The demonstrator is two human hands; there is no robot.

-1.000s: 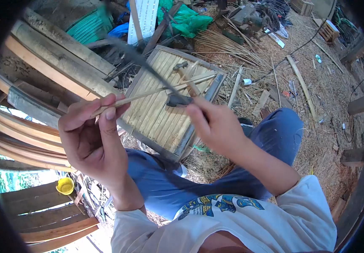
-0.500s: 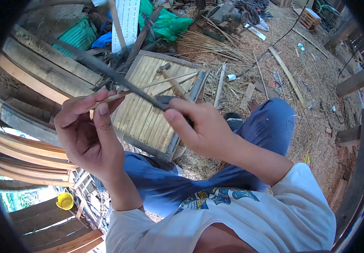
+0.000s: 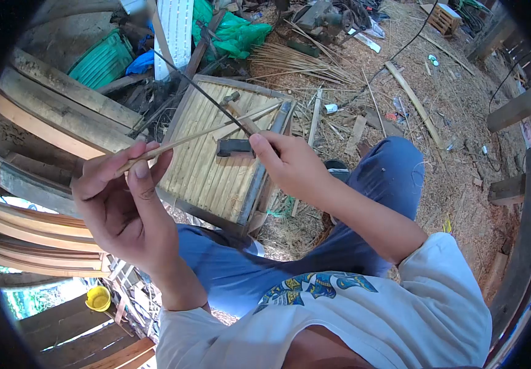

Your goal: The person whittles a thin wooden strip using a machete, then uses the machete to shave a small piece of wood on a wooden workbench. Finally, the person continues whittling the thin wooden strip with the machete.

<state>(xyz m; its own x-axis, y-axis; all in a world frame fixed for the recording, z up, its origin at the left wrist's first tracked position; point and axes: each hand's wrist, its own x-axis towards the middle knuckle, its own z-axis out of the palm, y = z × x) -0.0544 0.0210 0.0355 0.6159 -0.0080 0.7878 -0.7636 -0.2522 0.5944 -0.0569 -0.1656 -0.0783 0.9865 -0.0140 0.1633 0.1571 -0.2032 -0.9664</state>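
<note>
My left hand (image 3: 124, 206) pinches one end of a thin bamboo strip (image 3: 188, 139) between thumb and fingertips. The strip slants up and to the right. In my right hand (image 3: 287, 161) is a long dark knife (image 3: 201, 92), its blade seen nearly edge-on and pointing up and left; the handle is hidden in my fist. The blade crosses the strip in this view. Below both hands stands a low bench (image 3: 201, 175) topped with wooden slats. A hammer (image 3: 231, 98) lies on it, beside a dark block-like piece (image 3: 235, 147).
Past the bench lies a pile of thin strips (image 3: 296, 64) with a green plastic sheet (image 3: 241, 38) beside it. Planks (image 3: 62, 117) are stacked on the left. A yellow bucket (image 3: 98, 298) sits at lower left. Shavings and a long wooden slat (image 3: 416, 101) lie on the right-hand ground.
The knife has turned from showing its broad side to nearly edge-on. My right hand has shifted slightly up and right, uncovering the dark block, while my left still holds the bamboo strip.
</note>
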